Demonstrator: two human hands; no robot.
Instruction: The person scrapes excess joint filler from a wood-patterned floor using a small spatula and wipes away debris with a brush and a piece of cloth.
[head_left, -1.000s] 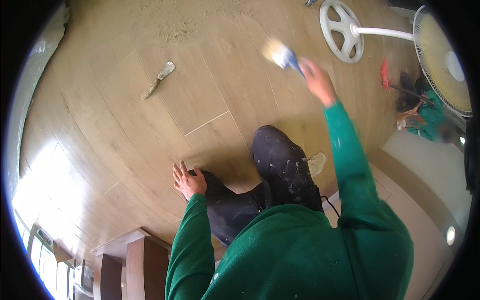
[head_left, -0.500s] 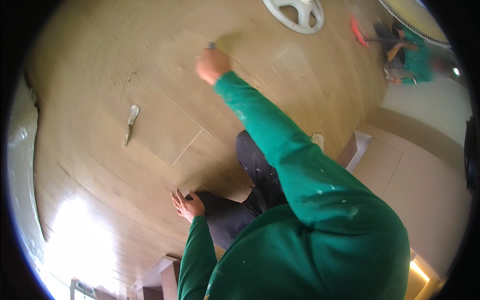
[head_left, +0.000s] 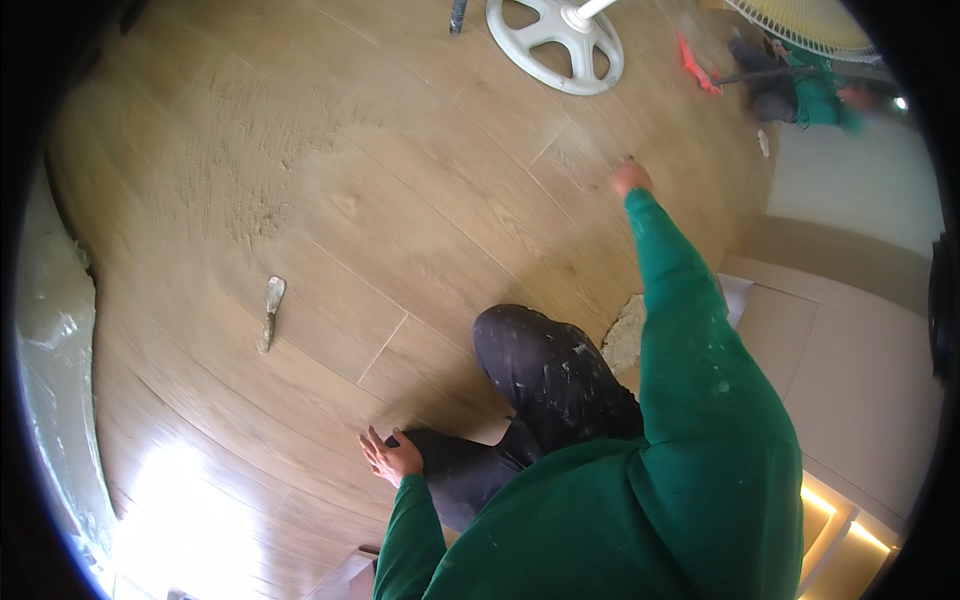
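My right hand point(head_left: 632, 178) is stretched out far to the right, low over the wood-look floor point(head_left: 420, 250). Its fingers are closed; a small dark tip shows beyond them, too blurred to name. My left hand point(head_left: 392, 455) rests by my left knee, fingers spread, holding nothing. A scraper point(head_left: 271, 315) with a pale, smeared blade lies on the floor to the left, apart from both hands. Sandy dust point(head_left: 255, 180) streaks the floor at the far left.
A white spoked stand base point(head_left: 510, 45) and a fan point(head_left: 805, 25) are at the back. A person point(head_left: 810, 90) in green is near a red broom point(head_left: 697, 65). Cabinets point(head_left: 830, 340) line the right, beside a crusty pale patch point(head_left: 628, 335). Plastic sheeting point(head_left: 60, 370) edges the left.
My right hand has swept to the right across the floor, away from the middle. The view has shifted, so the stand base shows more. My left hand stays by the knee.
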